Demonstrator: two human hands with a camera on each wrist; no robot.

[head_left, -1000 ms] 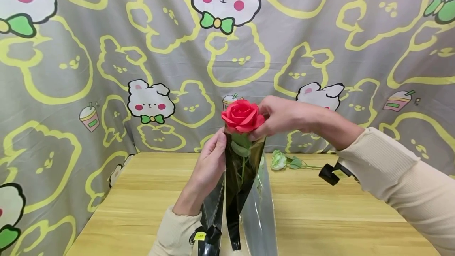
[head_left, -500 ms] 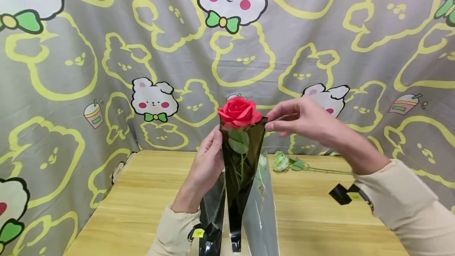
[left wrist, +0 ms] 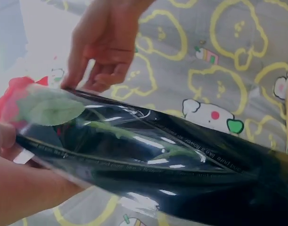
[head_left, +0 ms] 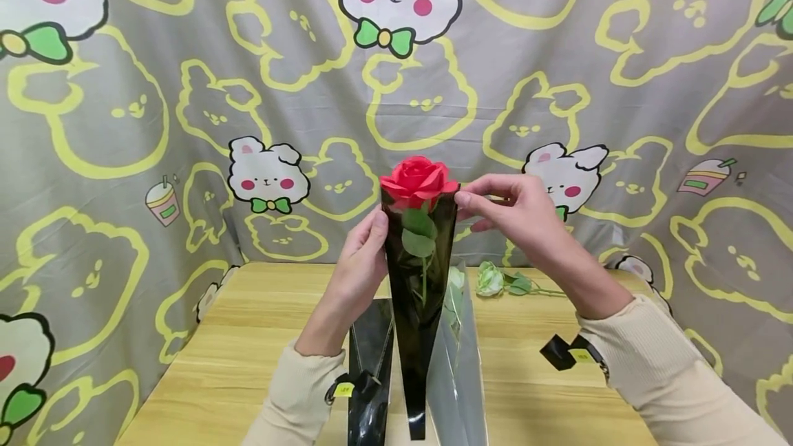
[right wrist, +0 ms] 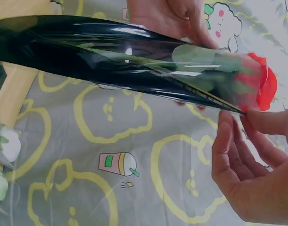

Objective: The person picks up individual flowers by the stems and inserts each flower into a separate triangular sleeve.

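A red artificial rose (head_left: 418,181) stands upright inside a long, tapering black flower sleeve (head_left: 411,336), its bloom rising over the top edge. Green leaves and the stem show through the clear window in the left wrist view. My left hand (head_left: 362,260) holds the sleeve's left side near the top, thumb in front. At the opposite top corner, my right hand (head_left: 526,215) pinches the sleeve's edge between thumb and index finger, as the right wrist view shows. The other fingers of that hand are loosely bent below the edge.
Another black sleeve (head_left: 370,363) lies on the wooden table (head_left: 248,336) at left. A clear-grey sleeve (head_left: 461,377) with a pale flower inside lies at right. Behind it is a pale green flower (head_left: 491,279) with its stem. A patterned curtain (head_left: 328,109) hangs behind the table.
My right hand has moved from beside the bloom out to the sleeve's top right corner. The sleeve's top has spread wider, and rose and sleeve have risen slightly. My left hand keeps its hold.
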